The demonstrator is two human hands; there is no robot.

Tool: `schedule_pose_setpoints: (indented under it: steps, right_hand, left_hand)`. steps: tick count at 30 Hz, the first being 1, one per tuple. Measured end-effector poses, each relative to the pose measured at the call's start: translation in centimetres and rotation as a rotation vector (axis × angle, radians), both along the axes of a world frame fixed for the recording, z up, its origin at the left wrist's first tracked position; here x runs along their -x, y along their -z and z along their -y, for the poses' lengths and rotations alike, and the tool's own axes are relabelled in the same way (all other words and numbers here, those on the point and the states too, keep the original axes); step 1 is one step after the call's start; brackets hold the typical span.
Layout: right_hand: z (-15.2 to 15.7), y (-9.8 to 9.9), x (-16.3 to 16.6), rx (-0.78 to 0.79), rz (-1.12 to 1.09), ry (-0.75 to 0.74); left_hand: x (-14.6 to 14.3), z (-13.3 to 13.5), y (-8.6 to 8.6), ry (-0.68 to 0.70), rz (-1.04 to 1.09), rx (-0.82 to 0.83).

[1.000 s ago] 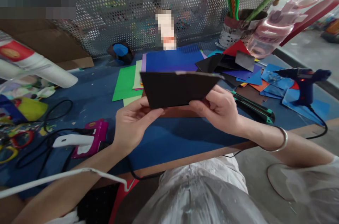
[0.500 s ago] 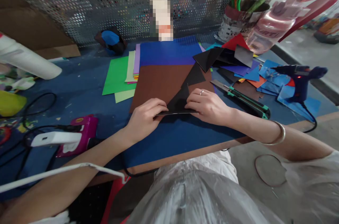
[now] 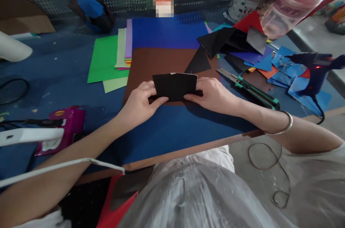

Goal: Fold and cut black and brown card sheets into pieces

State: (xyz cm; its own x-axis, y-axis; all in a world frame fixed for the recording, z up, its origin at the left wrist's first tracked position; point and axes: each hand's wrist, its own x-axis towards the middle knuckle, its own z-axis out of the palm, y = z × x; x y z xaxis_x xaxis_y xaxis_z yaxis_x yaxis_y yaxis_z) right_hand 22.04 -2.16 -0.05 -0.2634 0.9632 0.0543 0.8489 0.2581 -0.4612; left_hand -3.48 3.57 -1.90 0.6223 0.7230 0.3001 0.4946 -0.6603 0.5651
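Observation:
A piece of black paper (image 3: 175, 87) is held upright between my two hands, its flat face turned towards me and its top edge showing a thin pale line. My left hand (image 3: 141, 100) grips the left end, thumb in front and fingers behind. At the other end my right hand (image 3: 212, 93) pinches it the same way. Under and behind it lies a brown sheet (image 3: 161, 59), with a dark paper triangle (image 3: 199, 62) on it. Right of my right hand rests a green and black utility knife (image 3: 249, 89), blade out.
A stack of coloured sheets, blue sheet (image 3: 167, 32) and green sheet (image 3: 104, 57) among them, lies behind. On the right are paper scraps (image 3: 280, 64) and a glue gun (image 3: 314, 71) with a lit red light. A purple power strip (image 3: 72, 124) sits left, a pink bottle (image 3: 291, 9) back right.
The black paper, seen nearly edge-on before, has been tilted up so its face shows towards me. Both thumbs have come round to its front. The view has shifted slightly.

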Motion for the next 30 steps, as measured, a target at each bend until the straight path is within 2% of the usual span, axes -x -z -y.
schedule_pose_setpoints:
  steps: [6, 17, 22, 26, 30]
  right_hand:
    - [0.0, -0.7, 0.7, 0.021, 0.084, 0.046]
    - [0.1, 0.4, 0.7, -0.104, 0.186, 0.004]
    - [0.0, 0.4, 0.8, -0.099, 0.19, 0.017]
    - [-0.2, 0.5, 0.3, -0.089, 0.105, 0.036]
    - [-0.2, 0.8, -0.2, -0.099, -0.147, -0.005]
  left_hand:
    - [-0.1, -0.2, -0.2, -0.029, -0.035, 0.053]
    - [-0.6, 0.0, -0.3, -0.052, -0.142, -0.027]
    - [-1.0, -0.1, -0.7, -0.077, -0.217, -0.023]
    - [-1.0, -0.4, -0.9, -0.078, -0.233, -0.017]
    - [-1.0, 0.1, -1.2, -0.011, -0.129, 0.089]
